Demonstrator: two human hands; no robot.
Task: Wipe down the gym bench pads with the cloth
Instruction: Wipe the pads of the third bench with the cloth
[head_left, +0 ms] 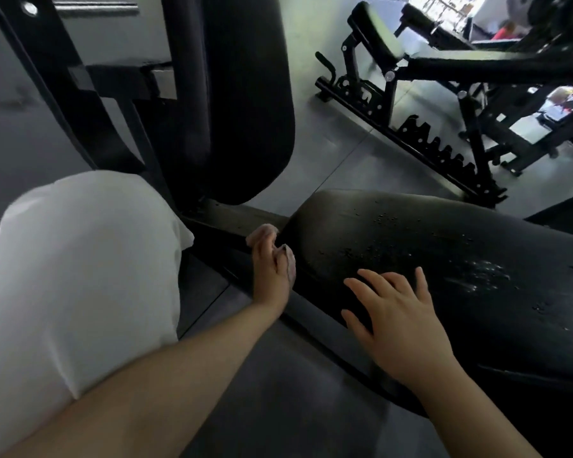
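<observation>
The left hand (pixel 272 269) grips the cloth (pixel 262 233) against the left end of the seat pad (pixel 444 252); the right hand (pixel 401 322) rests flat, fingers spread, on its near side. Droplets dot the top, so wiping seems barely begun: next, sweep the cloth rightward.

Gym floor: black padded seat pad (pixel 444 259) on steel frame, adjustable incline bench (pixel 377 38) with notched ladder rail (pixel 444 150), grey rubber flooring (pixel 328 153).
</observation>
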